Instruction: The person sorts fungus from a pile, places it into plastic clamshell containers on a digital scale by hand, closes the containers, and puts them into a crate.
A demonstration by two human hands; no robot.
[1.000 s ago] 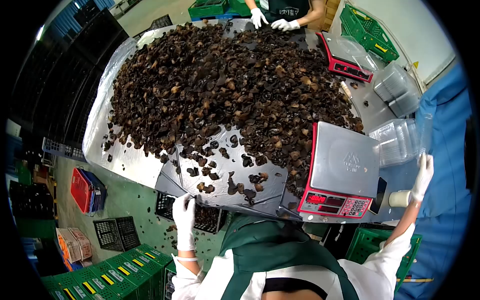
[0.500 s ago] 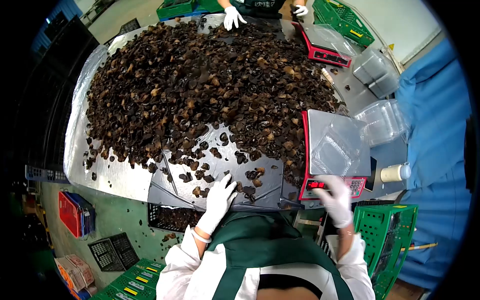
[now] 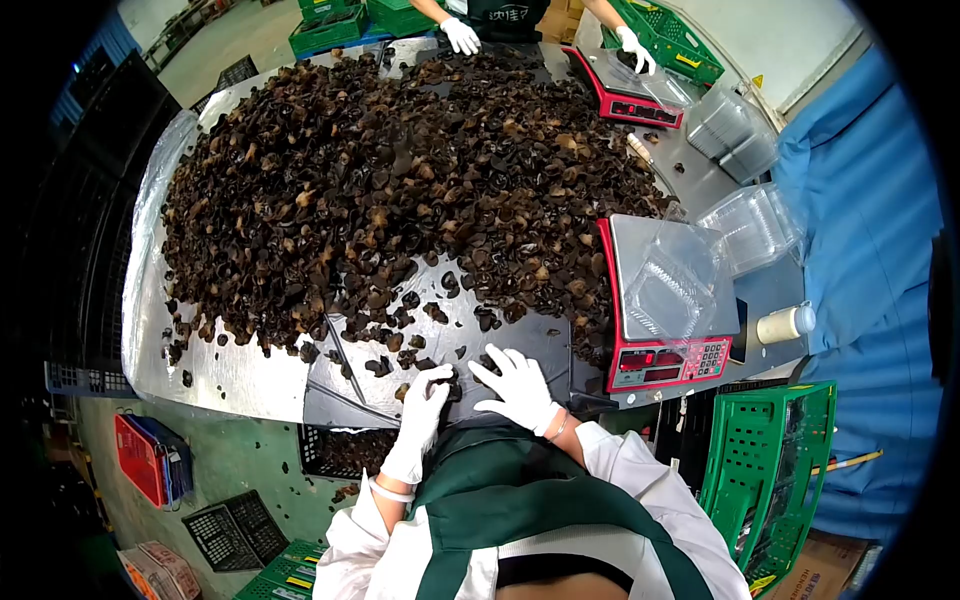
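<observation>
A large heap of dark brown fungus pieces (image 3: 400, 180) covers much of the metal table (image 3: 250, 375). At the near edge, my left hand (image 3: 425, 410), in a white glove, has its fingers closed around a dark fungus piece (image 3: 452, 388). Beside it on the right, my right hand (image 3: 517, 388), also gloved, has its fingers spread and holds nothing visible. To the right, a clear plastic container (image 3: 672, 290) rests on the plate of the red-and-silver scale (image 3: 665, 365).
Stacked clear containers (image 3: 735, 130), a white bottle (image 3: 785, 324) and a second scale (image 3: 630, 100) are on the right. Green crates (image 3: 765, 470) stand below right. Across the table, a co-worker's gloved hands (image 3: 460, 36) touch the heap's far edge and reach over the second scale.
A clear container has come onto the near scale. My right hand has moved from there to beside my left hand, which has closed on a piece. The co-worker's right-side hand has moved over the far scale.
</observation>
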